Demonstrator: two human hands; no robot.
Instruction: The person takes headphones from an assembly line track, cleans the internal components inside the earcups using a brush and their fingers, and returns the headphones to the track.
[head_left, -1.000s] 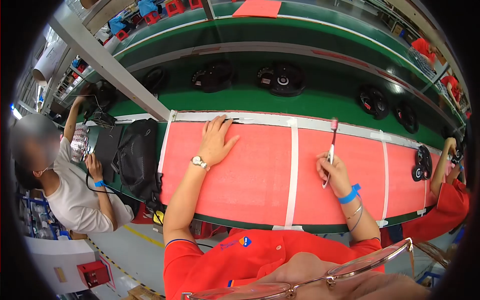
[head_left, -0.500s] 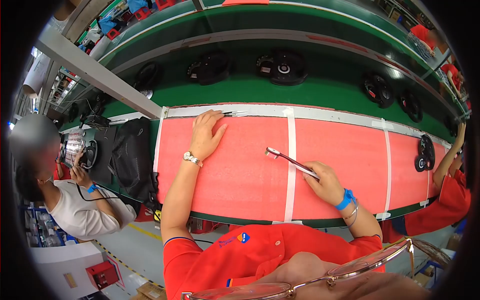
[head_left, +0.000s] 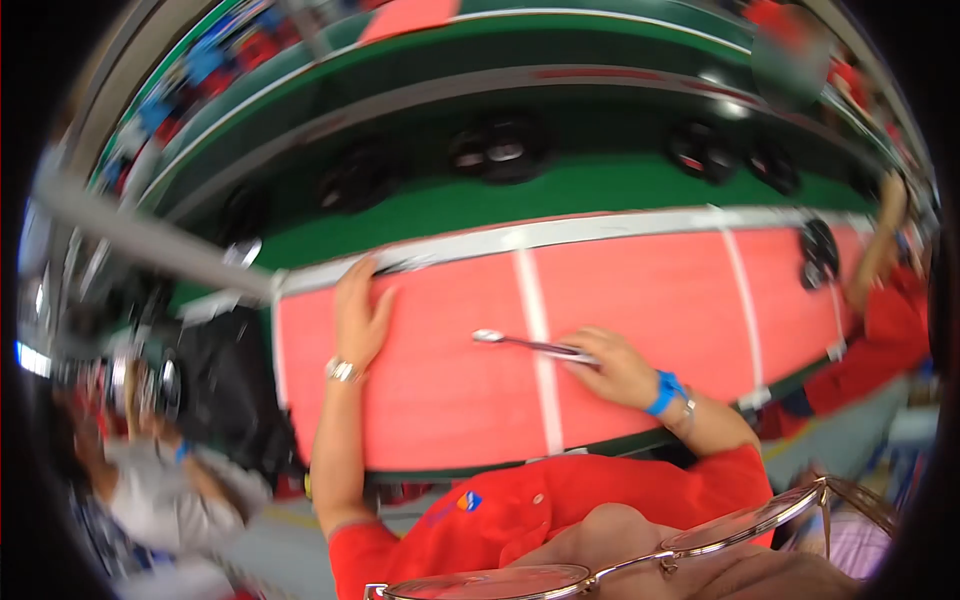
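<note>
My right hand (head_left: 615, 370) is closed around the handle of a toothbrush (head_left: 515, 343), its head pointing left above the pink work surface (head_left: 450, 400). My left hand (head_left: 362, 310) lies with fingers stretched out near the far edge of the pink surface. Close to its fingertips, slim pointed metal tools with dark ends (head_left: 410, 265) lie along the white edge strip (head_left: 470, 243). Motion blur hides their exact kind and whether my fingers touch them.
Black wheel-shaped parts (head_left: 500, 150) sit on the green conveyor (head_left: 600, 190) beyond the strip. Another black part (head_left: 818, 255) lies far right near a co-worker's arm (head_left: 875, 240). A black bag (head_left: 225, 390) lies left, by a person in a light top (head_left: 180, 490). A grey post (head_left: 150, 235) rises at left.
The whole view has swung and blurred, so the table appears tilted and shifted left. My right hand still holds the toothbrush, and my left hand remains at the far edge.
</note>
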